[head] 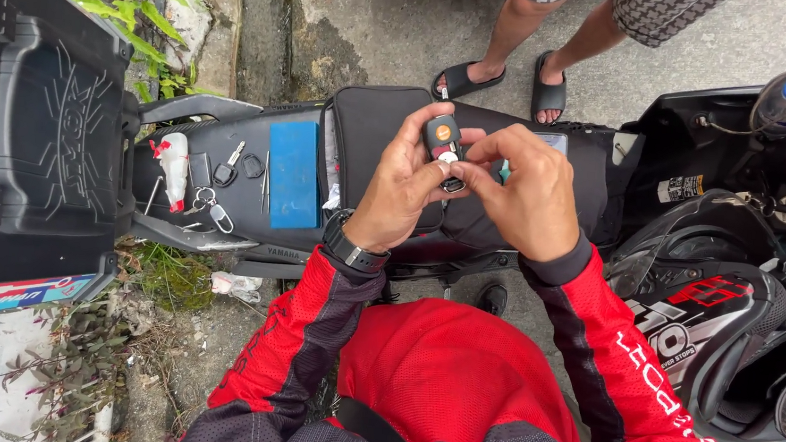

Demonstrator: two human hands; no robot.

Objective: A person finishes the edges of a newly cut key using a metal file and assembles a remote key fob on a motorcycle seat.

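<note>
Left hand (402,189) clamps key fob (442,140); right hand (521,190) pinches its lower end; black pouch (373,129) beneath on scooter seat (224,201); loose keys (214,205) near seat edge.

- blue rectangular box (293,172) lying flat on the motorcycle seat (243,200), left of the fingers (423,148);
- white rectangular sticker label (681,187) on black bodywork, right of the fingers;
- blue-and-red sticker strip (22,294) on the black case's edge, far lower left

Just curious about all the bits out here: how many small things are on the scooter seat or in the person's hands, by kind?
Key fob, held by left hand and right hand: 1
Blue pad: 1
White bottle: 1
Loose keys: 1
Key ring: 1
Thin tool: 1
Total: 6
</note>
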